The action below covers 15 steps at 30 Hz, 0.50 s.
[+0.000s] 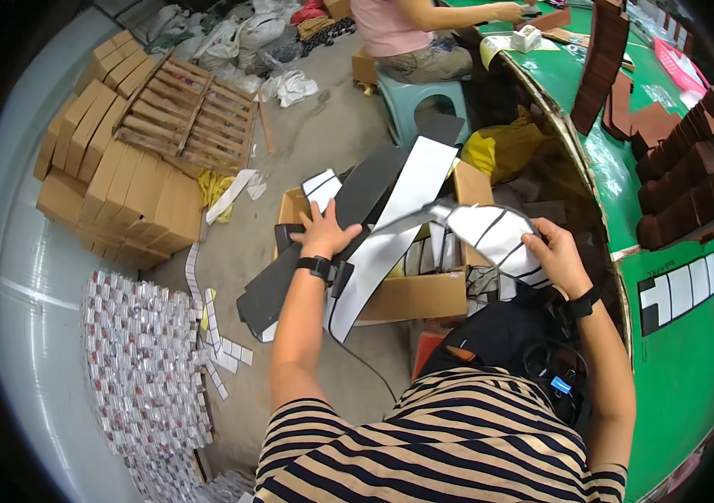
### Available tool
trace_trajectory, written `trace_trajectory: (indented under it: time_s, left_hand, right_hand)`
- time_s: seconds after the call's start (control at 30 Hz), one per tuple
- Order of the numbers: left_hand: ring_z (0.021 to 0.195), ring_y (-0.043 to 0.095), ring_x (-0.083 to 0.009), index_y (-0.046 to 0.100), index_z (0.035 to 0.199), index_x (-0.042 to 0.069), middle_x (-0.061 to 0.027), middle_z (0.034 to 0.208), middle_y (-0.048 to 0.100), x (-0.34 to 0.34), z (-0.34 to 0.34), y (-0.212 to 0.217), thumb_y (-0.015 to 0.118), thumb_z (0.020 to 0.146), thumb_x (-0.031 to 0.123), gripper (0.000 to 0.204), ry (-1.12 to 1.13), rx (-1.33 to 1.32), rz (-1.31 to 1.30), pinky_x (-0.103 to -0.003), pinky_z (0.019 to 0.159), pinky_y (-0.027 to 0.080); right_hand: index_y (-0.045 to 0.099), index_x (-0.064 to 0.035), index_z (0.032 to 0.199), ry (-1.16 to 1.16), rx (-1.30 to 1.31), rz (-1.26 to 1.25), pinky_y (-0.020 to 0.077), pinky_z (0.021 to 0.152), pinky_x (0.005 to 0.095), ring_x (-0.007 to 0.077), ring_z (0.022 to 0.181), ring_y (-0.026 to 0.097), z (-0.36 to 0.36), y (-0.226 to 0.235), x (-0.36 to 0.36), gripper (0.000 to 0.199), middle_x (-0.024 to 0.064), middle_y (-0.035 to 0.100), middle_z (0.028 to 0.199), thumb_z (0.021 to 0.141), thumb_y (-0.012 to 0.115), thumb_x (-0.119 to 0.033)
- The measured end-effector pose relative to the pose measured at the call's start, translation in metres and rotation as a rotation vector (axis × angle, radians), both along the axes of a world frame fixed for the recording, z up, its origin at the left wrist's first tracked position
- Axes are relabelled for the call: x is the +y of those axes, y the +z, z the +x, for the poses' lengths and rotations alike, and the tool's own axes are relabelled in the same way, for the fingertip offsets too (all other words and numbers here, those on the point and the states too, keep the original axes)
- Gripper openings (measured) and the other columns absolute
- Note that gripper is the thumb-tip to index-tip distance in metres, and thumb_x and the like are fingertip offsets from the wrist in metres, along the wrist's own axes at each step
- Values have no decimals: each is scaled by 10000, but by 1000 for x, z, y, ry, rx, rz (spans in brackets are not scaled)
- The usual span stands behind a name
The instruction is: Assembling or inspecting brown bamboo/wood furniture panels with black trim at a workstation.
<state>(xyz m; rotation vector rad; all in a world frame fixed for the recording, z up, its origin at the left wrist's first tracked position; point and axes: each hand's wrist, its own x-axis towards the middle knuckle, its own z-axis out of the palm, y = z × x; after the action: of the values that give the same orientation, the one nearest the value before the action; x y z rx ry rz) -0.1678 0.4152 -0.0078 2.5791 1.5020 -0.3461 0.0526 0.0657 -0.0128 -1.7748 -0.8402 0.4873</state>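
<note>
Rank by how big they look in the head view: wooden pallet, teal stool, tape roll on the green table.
1. Wooden pallet, clearly largest.
2. Teal stool.
3. Tape roll, smallest.
All lie far from the camera near the bent rim, so true sizes stay unsure.

Floor [323, 126]: grey concrete; carries open cardboard box [424, 293], wooden pallet [194, 113], stacked flat cartons [114, 184], small packets in rows [143, 360], teal stool [424, 96], white strips [223, 352].
Green table [675, 369]: brown piece stacks [684, 184], black/white strip [688, 289], tape roll [529, 38].
</note>
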Motion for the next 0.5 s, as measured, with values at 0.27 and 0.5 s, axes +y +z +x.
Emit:
trace_trajectory:
  time_s: [0.27,0.5]
  left_hand:
    - [1422,192,-381,97,1520,149,-207,1560,88,38,-20,-119,517,744,730,1056,-130,145,-486,-539,1119,209]
    - [1351,348,-364,404,1388,-6,-268,1453,334,16,-10,-39,620,810,484,787,-311,-87,-380,-374,1107,307]
  right_hand:
    - [623,24,1011,19,-449,-15,502,736,375,359,844,634,-5,27,-13,203,194,648,907,841,647,-85]
    - [622,17,1048,-25,-418,66,484,696,345,312,780,607,-5,33,-12,221,157,614,854,834,632,-37]
